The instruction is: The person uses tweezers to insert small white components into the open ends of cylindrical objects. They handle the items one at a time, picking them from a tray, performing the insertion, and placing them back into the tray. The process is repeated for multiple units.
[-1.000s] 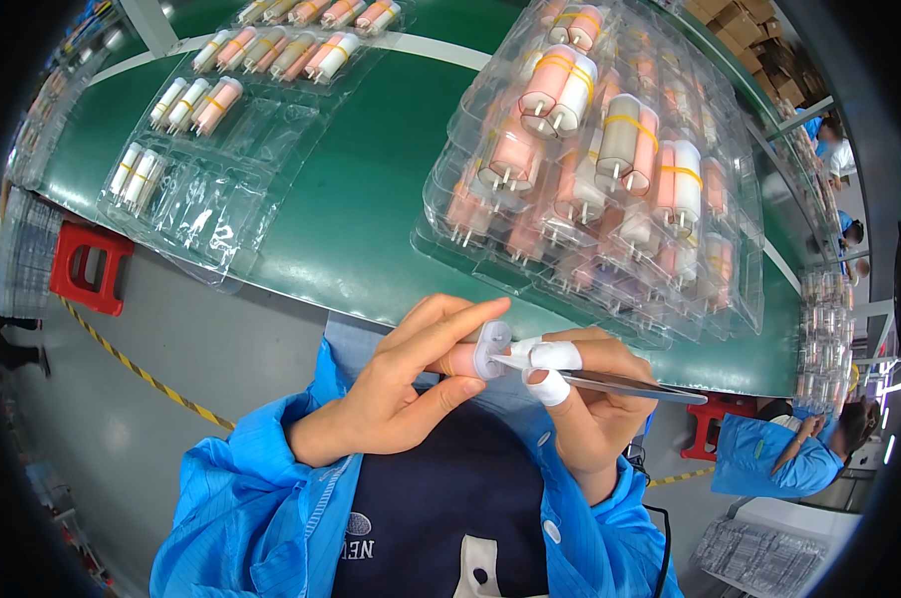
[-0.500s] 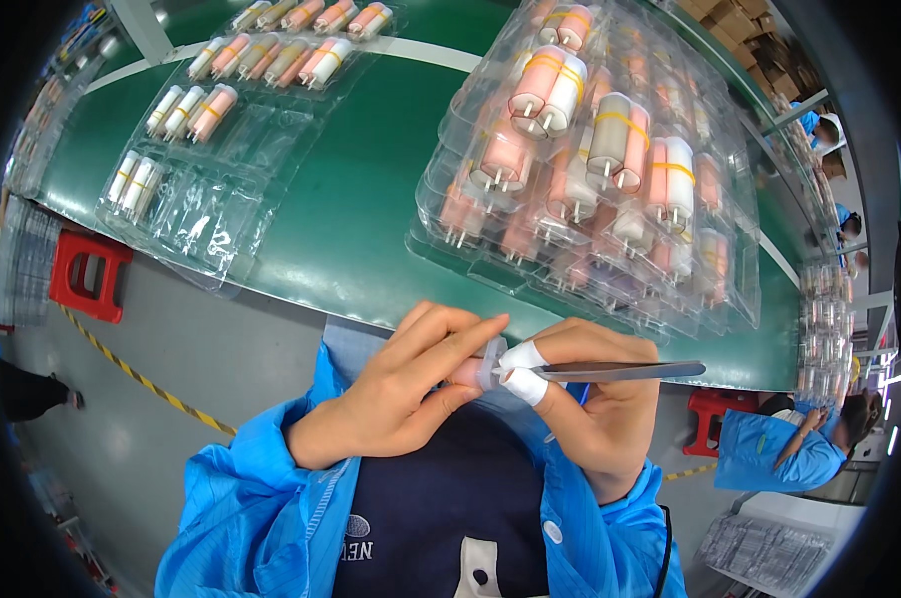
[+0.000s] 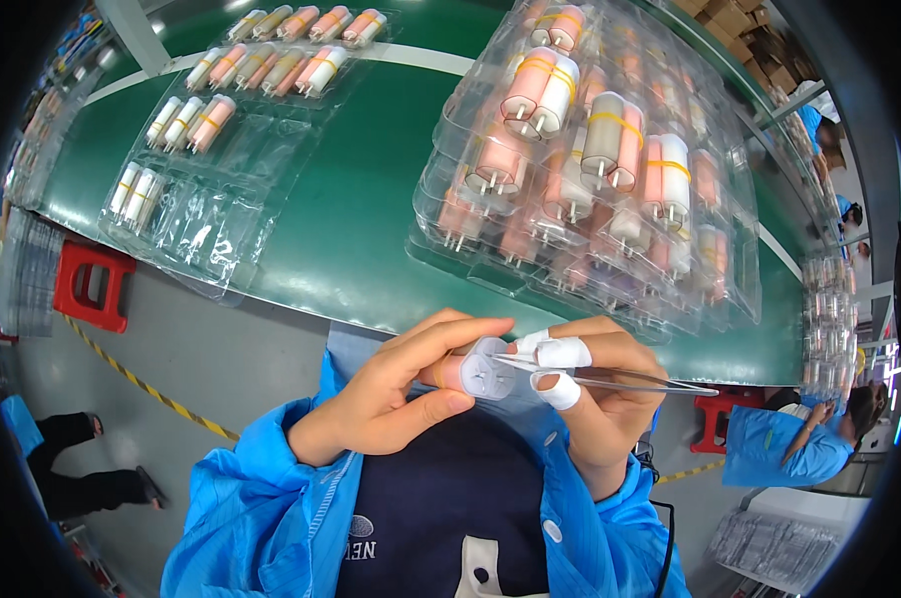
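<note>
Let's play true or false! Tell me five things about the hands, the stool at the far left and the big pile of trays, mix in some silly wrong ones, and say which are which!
1. The right hand holds tweezers. True.
2. The left hand is empty. False: the left hand holds a pink cylinder.
3. White wraps cover some fingertips of the right hand. True.
4. The stool at the far left is blue. False: that stool is red.
5. The big stack of clear trays stands on the green table. True.
</note>
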Motion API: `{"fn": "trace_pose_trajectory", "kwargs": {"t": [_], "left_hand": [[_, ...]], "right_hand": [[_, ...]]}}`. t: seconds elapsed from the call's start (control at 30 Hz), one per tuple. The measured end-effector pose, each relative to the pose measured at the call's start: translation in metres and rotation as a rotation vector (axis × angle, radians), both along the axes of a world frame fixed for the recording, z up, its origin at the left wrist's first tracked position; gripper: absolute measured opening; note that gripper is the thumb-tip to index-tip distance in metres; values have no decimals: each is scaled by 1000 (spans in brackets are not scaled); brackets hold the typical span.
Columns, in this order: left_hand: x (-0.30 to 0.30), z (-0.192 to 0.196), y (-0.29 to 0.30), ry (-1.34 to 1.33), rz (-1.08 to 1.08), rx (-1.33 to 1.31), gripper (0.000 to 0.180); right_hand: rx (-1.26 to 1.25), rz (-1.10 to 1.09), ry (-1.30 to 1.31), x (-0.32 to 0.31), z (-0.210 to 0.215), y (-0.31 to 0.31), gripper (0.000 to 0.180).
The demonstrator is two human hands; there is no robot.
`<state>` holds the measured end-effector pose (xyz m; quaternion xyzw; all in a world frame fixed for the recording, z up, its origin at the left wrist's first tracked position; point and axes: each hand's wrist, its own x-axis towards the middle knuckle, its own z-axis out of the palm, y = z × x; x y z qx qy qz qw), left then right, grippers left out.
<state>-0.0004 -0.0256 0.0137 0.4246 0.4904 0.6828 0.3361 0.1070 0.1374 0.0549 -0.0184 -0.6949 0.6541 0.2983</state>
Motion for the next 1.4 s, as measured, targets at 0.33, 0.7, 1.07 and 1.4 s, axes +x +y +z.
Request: {"fn": "trace_pose_trajectory", "kwargs": {"t": [0.33, 0.7, 1.07, 1.4], "left_hand": [[-1, -1, 0, 55, 15, 1, 55], [-2, 0, -1, 83, 15, -19, 55], [-2, -2, -2, 66, 18, -18, 54], [-3, -1, -3, 75, 29, -15, 54]], "right_hand": [[101, 3, -16, -1, 0, 1, 19], [135, 4, -14, -1, -1, 1, 19], [87, -44, -12, 0, -7, -3, 16], [92, -24, -28, 1, -6, -1, 16]]}}
